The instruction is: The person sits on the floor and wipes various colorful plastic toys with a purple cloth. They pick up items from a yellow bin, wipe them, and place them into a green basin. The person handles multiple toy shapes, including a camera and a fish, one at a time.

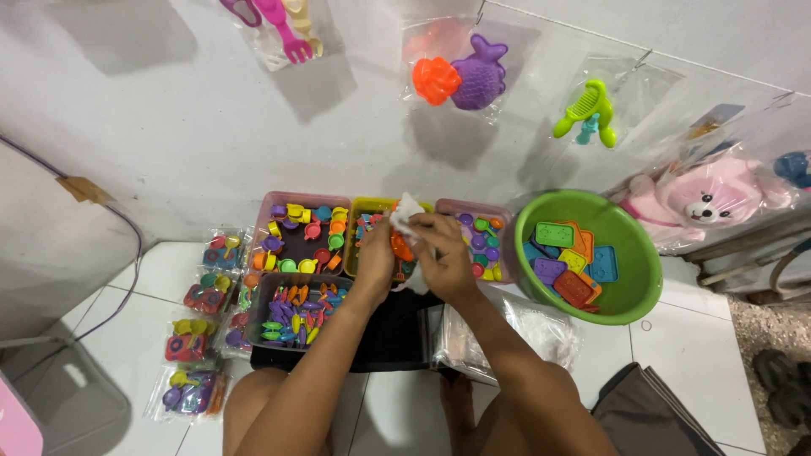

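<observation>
Hands (pixel 414 249) grip a clear bag (pixel 407 211) over trays (pixel 279 203) of toys, beside a green basin (pixel 629 308) of tiles.

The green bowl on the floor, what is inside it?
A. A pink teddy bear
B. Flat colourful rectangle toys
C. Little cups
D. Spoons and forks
B: the green bowl holds flat rectangle toys in blue, green, orange, yellow and purple. The little cups sit in a pink tray further left, and the pink teddy bear is in a clear bag beside the bowl, outside it.
</observation>
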